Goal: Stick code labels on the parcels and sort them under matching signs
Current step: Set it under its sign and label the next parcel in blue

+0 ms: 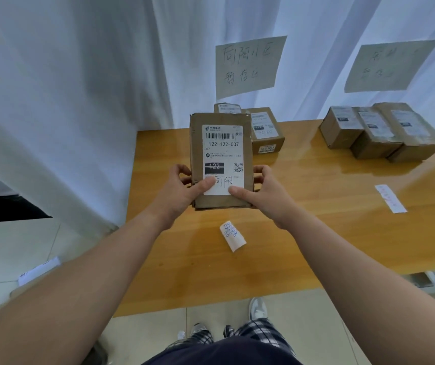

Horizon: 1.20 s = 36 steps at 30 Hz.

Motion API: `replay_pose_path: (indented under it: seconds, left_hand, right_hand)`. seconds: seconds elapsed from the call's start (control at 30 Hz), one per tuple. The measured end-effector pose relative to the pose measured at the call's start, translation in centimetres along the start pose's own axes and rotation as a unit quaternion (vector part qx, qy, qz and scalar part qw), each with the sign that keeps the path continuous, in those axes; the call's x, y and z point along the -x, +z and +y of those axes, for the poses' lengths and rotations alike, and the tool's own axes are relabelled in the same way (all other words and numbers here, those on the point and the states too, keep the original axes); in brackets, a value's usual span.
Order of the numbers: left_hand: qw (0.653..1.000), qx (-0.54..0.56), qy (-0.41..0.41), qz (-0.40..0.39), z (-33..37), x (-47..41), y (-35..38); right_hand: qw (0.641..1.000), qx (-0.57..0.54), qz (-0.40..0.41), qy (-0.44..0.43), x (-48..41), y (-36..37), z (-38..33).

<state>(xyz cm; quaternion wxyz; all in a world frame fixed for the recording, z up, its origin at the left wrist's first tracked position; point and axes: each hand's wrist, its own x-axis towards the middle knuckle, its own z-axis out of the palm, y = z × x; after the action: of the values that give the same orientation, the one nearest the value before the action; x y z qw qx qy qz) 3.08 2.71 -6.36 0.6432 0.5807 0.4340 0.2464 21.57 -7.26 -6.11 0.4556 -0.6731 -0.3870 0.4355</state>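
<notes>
parcel (221, 119): a brown cardboard box held up over the left part of the surface (316, 233), top face toward the person, partly covering the boxes behind it.
label (223, 151): white, on that face; barcode, "122-122-C07", a black block reading 122, a QR code, and handwriting at the bottom.
left hand (182, 191): curled around the parcel's left edge, thumb pressed on the label's lower left corner.
right hand (266, 193): curled around the right edge, thumb on the label's lower right corner.
strip (232, 235): curled white paper with blue marks, lying on the surface just nearer the person than the parcel.
second strip (390, 198): flat and white, well off to the right.
left sign (249, 65): handwritten paper on the white curtain (79, 75), above two boxes (263, 130).
right sign (387, 65): similar paper, above three boxes (379, 131) touching side by side.
floor (5, 246): pale tiles, with a sheet (38, 270) of paper at left.
</notes>
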Motion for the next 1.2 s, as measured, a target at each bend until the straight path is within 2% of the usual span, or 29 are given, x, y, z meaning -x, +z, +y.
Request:
replay_pose_path:
  seconds: [0.17, 0.43, 0.53, 0.67, 0.8, 1.2]
  left_hand:
    - [1.0, 0.002, -0.024, 0.017, 0.2, -1.3, 2.5]
    - [0.996, 0.01, -0.085, 0.01, -0.4, -3.9, 7.8]
    - [0.994, -0.036, -0.102, 0.016, -1.1, -4.8, 9.2]
    - [0.981, -0.165, -0.102, 0.031, -2.8, -5.3, 10.5]
    - [0.973, -0.187, -0.122, 0.06, -4.0, -4.9, 11.2]
    - [0.959, -0.231, -0.149, 0.067, -4.7, -5.7, 10.9]
  right_hand:
    - [0.999, -0.016, -0.016, 0.037, -1.4, -2.6, 0.7]
    - [0.982, -0.108, -0.053, 0.143, -3.9, -7.5, 2.7]
    - [0.977, -0.093, -0.059, 0.181, -4.6, -8.8, 4.6]
    - [0.97, -0.045, -0.044, 0.236, -5.3, -10.4, 7.6]
    - [0.957, -0.036, -0.04, 0.285, -5.2, -11.7, 9.5]
    - [0.97, 0.041, -0.024, 0.239, -7.0, -12.4, 9.9]
